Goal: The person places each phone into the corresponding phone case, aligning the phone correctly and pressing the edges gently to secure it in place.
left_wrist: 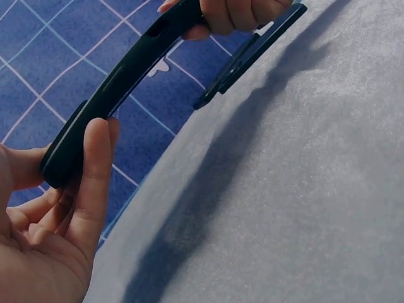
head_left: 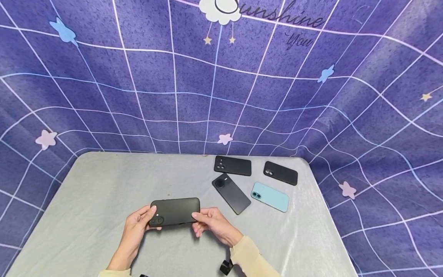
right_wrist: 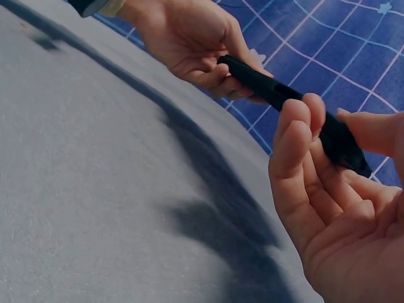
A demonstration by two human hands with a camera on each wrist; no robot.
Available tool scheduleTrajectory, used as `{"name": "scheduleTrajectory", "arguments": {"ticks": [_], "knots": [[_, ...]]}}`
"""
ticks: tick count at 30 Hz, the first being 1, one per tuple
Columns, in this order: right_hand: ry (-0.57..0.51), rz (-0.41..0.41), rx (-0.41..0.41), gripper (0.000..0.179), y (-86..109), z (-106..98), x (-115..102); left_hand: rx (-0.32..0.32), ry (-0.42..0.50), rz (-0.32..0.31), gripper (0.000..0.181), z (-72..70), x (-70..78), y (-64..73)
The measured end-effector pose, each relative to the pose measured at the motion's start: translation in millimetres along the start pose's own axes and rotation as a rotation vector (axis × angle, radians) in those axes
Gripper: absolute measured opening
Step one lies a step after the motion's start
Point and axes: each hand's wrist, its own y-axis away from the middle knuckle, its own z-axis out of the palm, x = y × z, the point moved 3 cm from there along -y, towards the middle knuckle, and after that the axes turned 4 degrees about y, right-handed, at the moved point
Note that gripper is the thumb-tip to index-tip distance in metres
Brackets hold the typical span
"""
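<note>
A phone in a black case [head_left: 176, 211] is held sideways above the table, its back with two camera rings at the lower left facing the head view. My left hand [head_left: 135, 227] pinches the left end, thumb on the back and fingers beneath. At the other end my right hand [head_left: 216, 224] grips the lower right corner between thumb and fingers. The left wrist view has the phone [left_wrist: 120, 82] edge-on, with a cutout along its side. From the right wrist, the right-hand fingers [right_wrist: 293, 145] curl at the near end; the phone's screen side is hidden.
To the right lie a grey phone [head_left: 232, 194] with a round camera and a light blue phone [head_left: 270, 197]. Behind them are two black phone cases, one at the back edge [head_left: 235, 166] and one farther right [head_left: 281, 174]. A purple gridded curtain [head_left: 194, 100] encloses the grey table [head_left: 100, 200].
</note>
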Motion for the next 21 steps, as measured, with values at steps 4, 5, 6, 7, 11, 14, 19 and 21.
{"name": "scheduleTrajectory", "arguments": {"ticks": [4, 5, 6, 7, 11, 14, 19, 21], "knots": [[0.006, 0.008, 0.008, 0.035, -0.8, -0.9, -0.2, 0.001, 0.0, -0.002, 0.057, -0.3, 0.3, 0.4], [0.003, 0.013, 0.008, 0.038, -0.7, -1.3, -0.2, 0.003, -0.001, -0.006, 0.057, -0.1, 0.5, 0.5], [0.0, 0.018, 0.008, 0.04, -0.6, -1.7, 0.0, 0.004, -0.003, -0.01, 0.056, -0.1, 0.6, 0.6], [-0.004, 0.019, 0.007, 0.041, -0.5, -2.0, 0.1, 0.005, -0.008, -0.016, 0.056, -0.3, 0.2, 0.5], [0.004, 0.007, 0.006, 0.038, -0.8, -3.6, 1.2, 0.005, -0.014, -0.029, 0.055, -0.5, -0.6, 1.0], [0.023, -0.017, 0.004, 0.034, -1.3, -4.3, 1.5, 0.009, -0.017, -0.026, 0.055, -0.9, -1.0, 1.2], [0.036, -0.028, -0.004, 0.032, -0.9, -3.7, 0.6, 0.006, -0.011, -0.015, 0.055, -1.6, -0.7, -0.1], [0.034, -0.024, -0.005, 0.032, -0.7, -3.3, 0.3, 0.0, -0.002, -0.013, 0.056, -1.8, -0.4, -0.7]]}}
